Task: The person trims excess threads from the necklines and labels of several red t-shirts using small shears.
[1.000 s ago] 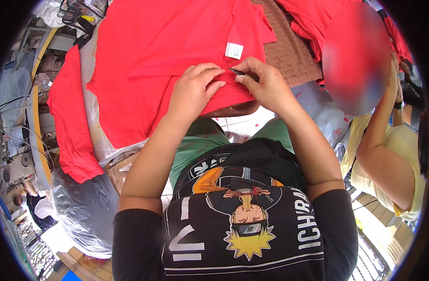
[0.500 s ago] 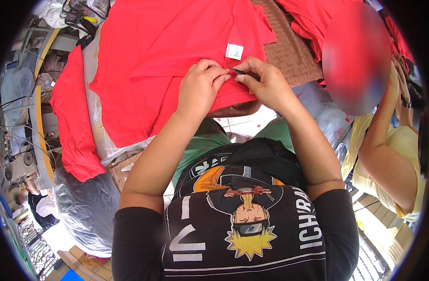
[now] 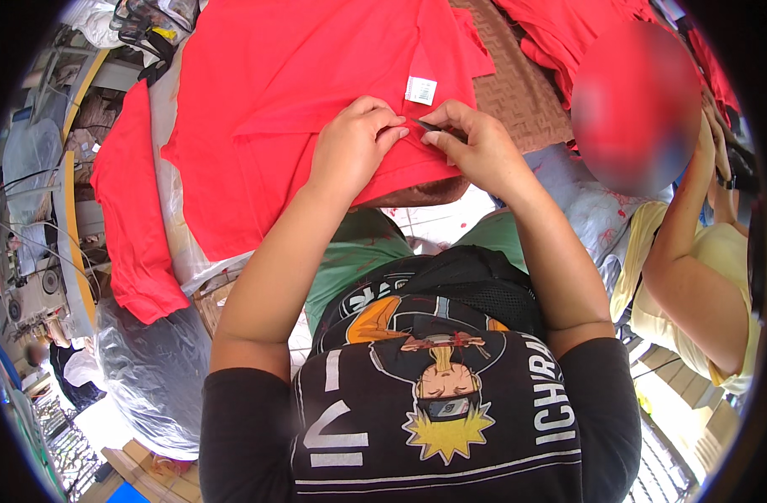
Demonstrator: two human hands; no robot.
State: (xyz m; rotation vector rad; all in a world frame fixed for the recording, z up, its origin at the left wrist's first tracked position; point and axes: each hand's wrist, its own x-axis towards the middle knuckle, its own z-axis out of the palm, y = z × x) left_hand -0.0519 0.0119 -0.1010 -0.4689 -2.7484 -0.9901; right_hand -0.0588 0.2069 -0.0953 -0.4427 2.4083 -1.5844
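A red garment (image 3: 308, 75) lies spread over the table in front of me, with a small white label (image 3: 420, 90) near its right side. My left hand (image 3: 358, 142) pinches a bit of the red fabric between thumb and fingertips, just below that label. Close on its right, my right hand (image 3: 482, 147) grips a small dark pointed tool, which looks like thread snips (image 3: 428, 127). The tool's tip points left toward my left fingertips, near the fabric. Most of the tool is hidden by my fingers.
Brown patterned cloth (image 3: 518, 75) covers the table right of the garment. A red piece (image 3: 136, 210) hangs over the left edge, above a plastic-wrapped bundle (image 3: 153, 377). Machinery (image 3: 40, 293) stands far left. At right, another person's arm (image 3: 681, 201) reaches toward more red fabric (image 3: 538, 33).
My left hand has shifted slightly left, so its fingertips sit a little farther from the tool's tip. My right hand stays nearly in place, still gripping the tool.
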